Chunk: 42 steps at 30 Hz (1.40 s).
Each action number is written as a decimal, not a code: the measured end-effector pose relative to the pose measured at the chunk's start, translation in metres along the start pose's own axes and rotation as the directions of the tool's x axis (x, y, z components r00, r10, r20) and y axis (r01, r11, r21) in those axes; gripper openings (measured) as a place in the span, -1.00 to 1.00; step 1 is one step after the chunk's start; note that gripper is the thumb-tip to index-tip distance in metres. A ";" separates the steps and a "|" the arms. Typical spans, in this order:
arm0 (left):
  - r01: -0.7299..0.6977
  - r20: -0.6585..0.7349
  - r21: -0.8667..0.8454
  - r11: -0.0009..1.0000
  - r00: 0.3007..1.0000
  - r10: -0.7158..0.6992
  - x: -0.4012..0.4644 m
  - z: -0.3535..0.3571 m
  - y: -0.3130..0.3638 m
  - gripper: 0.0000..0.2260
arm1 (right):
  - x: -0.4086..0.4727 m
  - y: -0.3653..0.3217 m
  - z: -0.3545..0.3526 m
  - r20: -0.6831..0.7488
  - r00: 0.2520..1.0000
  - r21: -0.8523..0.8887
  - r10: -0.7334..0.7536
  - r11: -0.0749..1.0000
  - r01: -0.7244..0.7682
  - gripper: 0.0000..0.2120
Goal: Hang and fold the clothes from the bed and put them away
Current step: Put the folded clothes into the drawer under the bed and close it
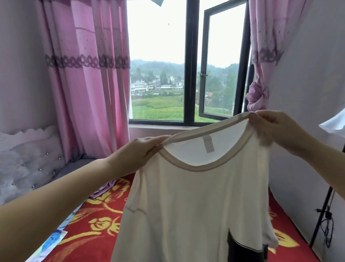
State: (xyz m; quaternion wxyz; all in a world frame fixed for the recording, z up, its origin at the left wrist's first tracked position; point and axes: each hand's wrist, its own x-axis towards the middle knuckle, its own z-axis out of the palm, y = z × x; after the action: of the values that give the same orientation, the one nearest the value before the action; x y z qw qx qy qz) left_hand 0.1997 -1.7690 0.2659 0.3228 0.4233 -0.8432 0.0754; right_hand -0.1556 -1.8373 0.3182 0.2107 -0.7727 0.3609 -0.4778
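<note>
A cream-white T-shirt (194, 207) with a beige neckband and a black print near its hem hangs in the air above the bed. My left hand (140, 152) pinches the left shoulder by the collar. My right hand (278, 128) pinches the right shoulder, held a little higher. The shirt hangs open and facing me, its label showing inside the neck. Below lies the bed (89, 236) with a red cover patterned in yellow flowers. A purple garment (107, 187) lies crumpled on the bed beyond the shirt's left edge.
A tufted grey headboard (19, 163) stands at the left. Pink curtains (88, 75) flank an open window (191, 67) ahead. At the right, a black light stand (326, 207) with a white shade stands against the wall. Blue printed bedding (52, 241) lies along the bed's left side.
</note>
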 end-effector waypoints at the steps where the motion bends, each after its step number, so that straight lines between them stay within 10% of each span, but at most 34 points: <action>1: 0.016 0.011 -0.030 0.999 1.000 -0.015 0.000 0.002 0.003 -0.59 | 0.000 -0.003 0.000 -0.017 1.000 0.008 0.000 1.000 0.000 -0.66; 13: 0.268 0.093 -0.414 0.870 0.963 -0.252 0.001 0.000 0.030 -0.61 | -0.011 -0.009 -0.033 -0.065 0.993 -0.248 -0.100 0.965 0.081 -0.60; 19: 0.326 -0.182 -0.448 0.833 0.879 -0.442 0.012 0.014 0.040 -0.69 | -0.009 -0.021 -0.027 0.016 0.997 -0.267 -0.078 0.960 0.080 -0.64; 23: 0.315 0.212 -0.208 0.926 0.939 -0.272 0.007 -0.015 0.026 -0.56 | -0.016 -0.020 -0.049 0.311 0.945 -0.101 0.103 0.992 -0.075 -0.61; 27: 0.392 0.399 -0.182 0.902 0.868 -0.297 0.010 -0.032 0.001 -0.69 | -0.021 -0.010 -0.061 0.655 0.714 -0.064 0.248 0.959 -0.275 -0.74; 34: 0.587 0.416 -0.789 0.182 0.728 -0.544 0.013 -0.007 0.006 -0.66 | -0.008 0.022 0.007 0.153 0.925 -0.199 0.348 0.928 -0.316 -0.66; 37: 0.616 0.415 -0.781 0.104 0.635 -0.651 0.030 0.015 0.042 -0.91 | -0.002 0.011 0.053 0.018 0.941 -0.210 0.339 0.921 -0.328 -0.70; 42: 0.514 0.393 -0.857 0.035 0.696 -0.601 0.060 0.035 0.095 -0.87 | -0.007 -0.042 0.123 0.132 0.979 0.018 0.154 0.987 -0.158 -0.70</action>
State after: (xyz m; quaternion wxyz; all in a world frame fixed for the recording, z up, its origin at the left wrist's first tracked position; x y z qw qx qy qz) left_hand 0.0843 -1.7626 0.2887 0.5369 0.4426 -0.4725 -0.5409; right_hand -0.0335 -1.8066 0.2864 0.2815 -0.7685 0.3990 -0.4134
